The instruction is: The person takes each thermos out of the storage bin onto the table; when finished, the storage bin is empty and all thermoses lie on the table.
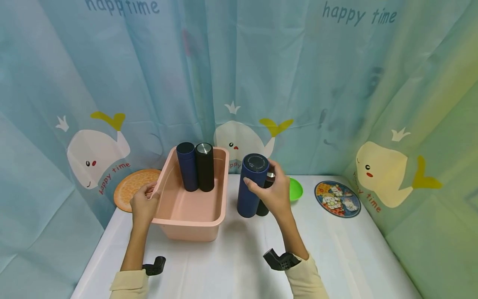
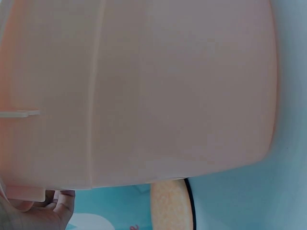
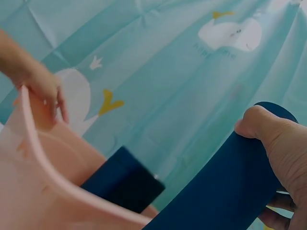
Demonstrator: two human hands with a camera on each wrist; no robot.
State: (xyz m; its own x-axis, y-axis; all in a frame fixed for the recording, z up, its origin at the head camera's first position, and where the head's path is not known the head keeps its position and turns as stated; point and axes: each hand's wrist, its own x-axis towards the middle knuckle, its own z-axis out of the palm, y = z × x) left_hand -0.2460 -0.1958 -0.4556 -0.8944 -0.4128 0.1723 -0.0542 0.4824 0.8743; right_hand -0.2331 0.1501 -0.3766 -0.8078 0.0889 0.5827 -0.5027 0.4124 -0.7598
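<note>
Dark-blue cylindrical bottle [image 1: 247,197], black printed round end up, near-upright just right of pink plastic bin [image 1: 190,231]; contact with white-covered bench [image 1: 231,265] unclear. Right hand [image 1: 275,191] grips its upper part, thumb and fingers round sides. Left hand [image 1: 143,205] pinches bin's left rim. Second dark-blue bottle [image 1: 188,170] and black silver-topped bottle [image 1: 205,170] side by side inside bin. Another black bottle [image 1: 262,209] partly hidden behind gripped one; bright-green round dish [image 1: 296,189] near right hand.

The table [image 1: 209,274] (white) carries tub [image 1: 190,231], black bottle [image 1: 263,209], green dish [image 1: 296,189], mats [image 1: 337,199]
</note>
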